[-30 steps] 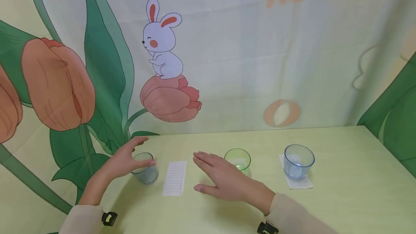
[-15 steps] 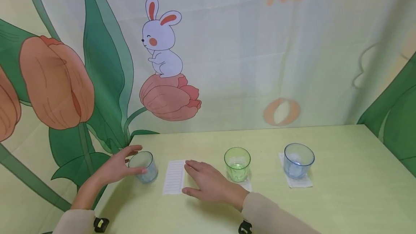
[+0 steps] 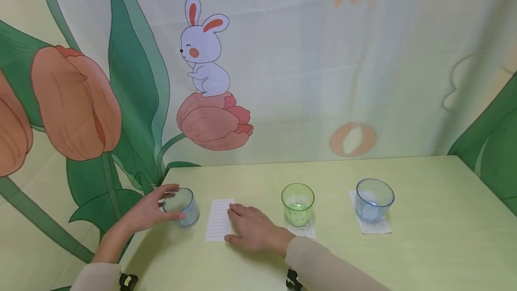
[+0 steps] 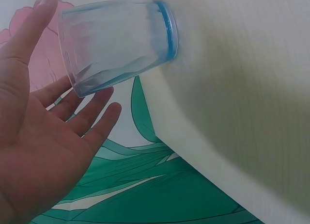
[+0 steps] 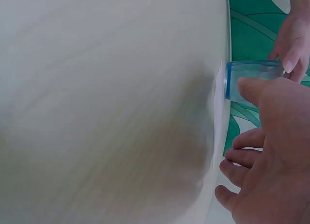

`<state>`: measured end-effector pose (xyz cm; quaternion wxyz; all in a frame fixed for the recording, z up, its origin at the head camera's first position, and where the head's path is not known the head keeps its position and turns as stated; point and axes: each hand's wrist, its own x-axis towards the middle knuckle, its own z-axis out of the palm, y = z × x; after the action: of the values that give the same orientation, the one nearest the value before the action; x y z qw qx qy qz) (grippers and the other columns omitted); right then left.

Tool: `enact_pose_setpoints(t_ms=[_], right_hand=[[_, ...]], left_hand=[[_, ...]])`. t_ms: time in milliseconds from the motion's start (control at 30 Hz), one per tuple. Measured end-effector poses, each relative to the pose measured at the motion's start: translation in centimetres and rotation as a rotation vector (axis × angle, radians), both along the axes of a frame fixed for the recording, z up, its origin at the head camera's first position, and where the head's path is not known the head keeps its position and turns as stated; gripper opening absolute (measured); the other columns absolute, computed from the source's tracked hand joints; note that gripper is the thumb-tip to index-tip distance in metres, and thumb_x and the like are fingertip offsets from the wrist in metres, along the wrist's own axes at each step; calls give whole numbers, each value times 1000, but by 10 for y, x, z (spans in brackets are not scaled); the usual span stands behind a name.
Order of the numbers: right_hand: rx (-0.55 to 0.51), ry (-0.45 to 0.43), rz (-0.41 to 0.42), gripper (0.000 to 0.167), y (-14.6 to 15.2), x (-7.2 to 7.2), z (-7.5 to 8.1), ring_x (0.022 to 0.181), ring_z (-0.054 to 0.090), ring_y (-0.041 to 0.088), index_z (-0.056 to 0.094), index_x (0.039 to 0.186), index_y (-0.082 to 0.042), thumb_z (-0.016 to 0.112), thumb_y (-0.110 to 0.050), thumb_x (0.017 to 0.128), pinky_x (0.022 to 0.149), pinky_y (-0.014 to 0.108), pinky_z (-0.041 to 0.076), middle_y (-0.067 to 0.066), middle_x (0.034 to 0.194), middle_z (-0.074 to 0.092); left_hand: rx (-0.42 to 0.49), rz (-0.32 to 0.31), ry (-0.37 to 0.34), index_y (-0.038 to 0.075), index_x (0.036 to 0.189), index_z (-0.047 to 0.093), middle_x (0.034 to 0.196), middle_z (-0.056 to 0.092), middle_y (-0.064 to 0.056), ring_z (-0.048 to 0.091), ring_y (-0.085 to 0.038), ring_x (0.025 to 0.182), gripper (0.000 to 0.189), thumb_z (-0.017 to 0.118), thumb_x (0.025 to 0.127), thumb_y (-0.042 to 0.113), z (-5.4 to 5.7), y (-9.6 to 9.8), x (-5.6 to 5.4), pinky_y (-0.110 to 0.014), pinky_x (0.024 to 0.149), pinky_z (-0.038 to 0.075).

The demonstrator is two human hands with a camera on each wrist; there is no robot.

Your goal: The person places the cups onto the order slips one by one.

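A clear bluish glass (image 3: 186, 210) stands upright near the table's left edge. My left hand (image 3: 147, 210) is spread around its left side, thumb in front and fingers behind. In the left wrist view the fingers of my left hand (image 4: 53, 132) lie loosely by the rim of the glass (image 4: 116, 44); firm contact is not plain. Right of this glass lies a white lined paper (image 3: 218, 221). My right hand (image 3: 254, 230) is at the paper's right edge, fingers extended, holding nothing. Whether its fingertips touch the paper I cannot tell.
A green glass (image 3: 298, 205) stands upright on a white paper (image 3: 304, 231), right of my right hand. Farther right, a blue glass (image 3: 373, 201) stands on another paper (image 3: 377, 228). A printed cloth (image 3: 303, 66) hangs behind the pale table (image 3: 424, 237).
My right hand has moved left and down from in front of the green glass to the lined paper's edge. My left hand has lowered and come closer around the clear bluish glass.
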<state>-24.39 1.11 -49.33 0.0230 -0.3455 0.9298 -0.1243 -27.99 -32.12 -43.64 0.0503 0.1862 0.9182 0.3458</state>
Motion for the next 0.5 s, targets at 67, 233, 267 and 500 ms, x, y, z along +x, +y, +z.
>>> enact_pose_setpoints(t_ms=[67, 233, 267, 500], right_hand=[[18, 5, -4, 75, 0, 0, 1, 156, 35, 27, 45, 159, 0, 60, -51, 105, 124, 45, 34, 14, 168, 38], [73, 13, -7, 77, -1, -1, -1, 157, 33, 26, 43, 160, -2, 60, -52, 105, 125, 49, 32, 13, 170, 35], [79, 10, -8, 77, -1, -1, -2, 157, 32, 26, 43, 161, -2, 60, -52, 105, 125, 49, 32, 12, 170, 35], [96, -6, -20, 77, -4, -4, -3, 157, 32, 25, 43, 161, -5, 60, -54, 104, 125, 50, 31, 10, 170, 34]], left_hand=[[10, 5, -7, -2, 154, 44, 154, 51, -24, 49, -46, 140, 88, 89, 88, 35, -1, 0, 0, -67, 112, 42], [34, 16, -19, -3, 154, 43, 153, 51, -25, 50, -46, 139, 88, 89, 88, 32, -4, 0, 2, -66, 111, 42], [38, 16, -18, -3, 154, 43, 153, 50, -25, 51, -46, 138, 87, 89, 89, 31, -5, 0, 2, -66, 111, 43], [45, 33, -8, -2, 155, 43, 152, 51, -25, 53, -45, 136, 84, 88, 90, 28, -3, 2, 5, -64, 107, 47]])
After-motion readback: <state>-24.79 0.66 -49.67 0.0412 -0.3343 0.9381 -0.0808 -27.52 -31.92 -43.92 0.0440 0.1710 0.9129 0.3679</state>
